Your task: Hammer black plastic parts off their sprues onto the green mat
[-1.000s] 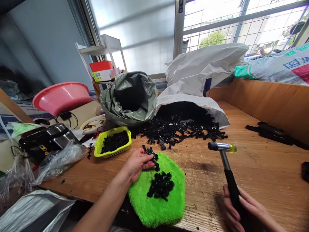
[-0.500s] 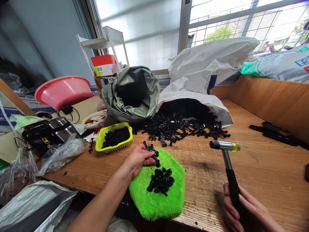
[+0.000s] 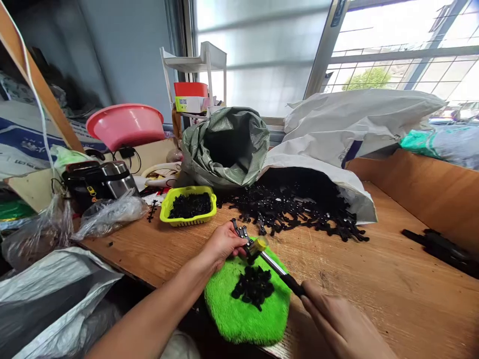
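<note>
Both hands: hammer (image 3: 259, 246) beside left hand (image 3: 223, 243)

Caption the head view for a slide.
Left hand holds a black plastic strip over a green fuzzy pad; right hand swings a yellow-tipped hammer onto it.

Pad (image 3: 247, 314) lies at the near edge of the workbench (image 3: 392, 279), with a heap of small parts (image 3: 253, 288) on it. Left hand (image 3: 224, 243) at pad's far-left corner pinches a parts strip (image 3: 240, 232); hammer (image 3: 272, 263) head touches it, handle running right to the right hand (image 3: 342, 324). Basket (image 3: 189, 205) behind-left. Open sack (image 3: 226, 147) behind basket; spilled parts pile (image 3: 299, 209) right of it, under the tipped bag (image 3: 337, 149). Basin (image 3: 125, 124) far left.
</note>
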The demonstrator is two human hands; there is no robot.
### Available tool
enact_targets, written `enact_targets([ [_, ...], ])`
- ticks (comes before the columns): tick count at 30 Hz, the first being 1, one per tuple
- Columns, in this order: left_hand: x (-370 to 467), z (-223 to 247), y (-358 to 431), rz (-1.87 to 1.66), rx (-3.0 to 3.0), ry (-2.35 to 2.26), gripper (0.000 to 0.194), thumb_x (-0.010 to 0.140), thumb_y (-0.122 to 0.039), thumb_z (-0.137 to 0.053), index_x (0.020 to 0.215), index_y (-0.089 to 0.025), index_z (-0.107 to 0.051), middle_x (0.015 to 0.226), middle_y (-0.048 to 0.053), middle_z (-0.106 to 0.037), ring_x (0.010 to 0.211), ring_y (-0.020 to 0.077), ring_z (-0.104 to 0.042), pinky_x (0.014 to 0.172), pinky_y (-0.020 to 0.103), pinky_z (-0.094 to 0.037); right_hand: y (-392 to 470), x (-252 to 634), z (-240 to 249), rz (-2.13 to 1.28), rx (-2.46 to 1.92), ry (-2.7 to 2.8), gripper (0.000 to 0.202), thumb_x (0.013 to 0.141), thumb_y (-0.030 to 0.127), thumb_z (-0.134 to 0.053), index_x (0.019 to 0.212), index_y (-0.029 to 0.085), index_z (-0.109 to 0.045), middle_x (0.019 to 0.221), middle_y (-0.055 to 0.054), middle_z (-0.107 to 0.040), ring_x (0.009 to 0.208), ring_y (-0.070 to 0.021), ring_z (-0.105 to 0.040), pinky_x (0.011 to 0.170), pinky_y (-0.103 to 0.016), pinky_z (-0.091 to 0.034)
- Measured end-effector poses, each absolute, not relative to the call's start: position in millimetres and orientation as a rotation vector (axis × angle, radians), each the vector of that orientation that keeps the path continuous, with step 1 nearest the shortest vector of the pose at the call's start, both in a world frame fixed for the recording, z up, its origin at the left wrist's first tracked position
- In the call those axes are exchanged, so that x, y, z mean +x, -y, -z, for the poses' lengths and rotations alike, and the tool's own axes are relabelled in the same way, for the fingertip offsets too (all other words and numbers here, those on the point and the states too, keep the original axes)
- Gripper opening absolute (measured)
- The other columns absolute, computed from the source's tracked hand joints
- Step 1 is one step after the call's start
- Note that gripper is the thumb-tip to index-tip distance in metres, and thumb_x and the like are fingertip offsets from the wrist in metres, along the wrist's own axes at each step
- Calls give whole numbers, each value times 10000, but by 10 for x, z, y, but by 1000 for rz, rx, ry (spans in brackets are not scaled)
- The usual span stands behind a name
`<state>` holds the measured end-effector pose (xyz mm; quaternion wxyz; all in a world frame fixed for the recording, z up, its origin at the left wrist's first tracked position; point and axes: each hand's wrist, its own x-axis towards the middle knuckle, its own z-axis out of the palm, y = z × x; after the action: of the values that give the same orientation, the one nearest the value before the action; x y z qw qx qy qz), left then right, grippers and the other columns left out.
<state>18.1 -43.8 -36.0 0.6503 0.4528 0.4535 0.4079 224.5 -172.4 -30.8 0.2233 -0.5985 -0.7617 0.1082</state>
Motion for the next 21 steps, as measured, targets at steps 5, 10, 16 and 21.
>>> enact_targets([
  [5,197,359,431,-935,1033,-1043,253,641,-22,-614,666,-154,-399,441,-64,-519,323,67,-508,296,105,-217,1682,2297,264,-76,-1532,2098,389,933,466,-226,805,242,-517,746,-72,-650,682,-270,-627,432,-279,-430],
  [10,206,369,442,-953,1040,-1064,254,632,0,-601,674,-156,-406,431,-85,-495,313,55,-485,306,110,-244,1696,2341,291,-84,-1594,2251,386,937,447,-230,773,256,-523,675,-37,-643,575,-249,-619,419,-280,-434],
  [16,211,393,431,-950,1060,-1069,271,623,-13,-607,651,-165,-384,413,-82,-499,306,61,-481,301,119,-248,1680,2400,538,-178,-1669,2046,417,912,517,-258,953,243,-570,751,-90,-640,668,-313,-608,447,-319,-398],
  [21,189,389,459,-965,1084,-1017,258,614,-79,-641,665,-163,-403,409,-82,-499,310,59,-472,302,121,-245,1772,2406,505,-437,-1603,1885,413,882,575,-328,955,273,-600,695,-49,-612,528,-238,-547,463,-315,-408],
])
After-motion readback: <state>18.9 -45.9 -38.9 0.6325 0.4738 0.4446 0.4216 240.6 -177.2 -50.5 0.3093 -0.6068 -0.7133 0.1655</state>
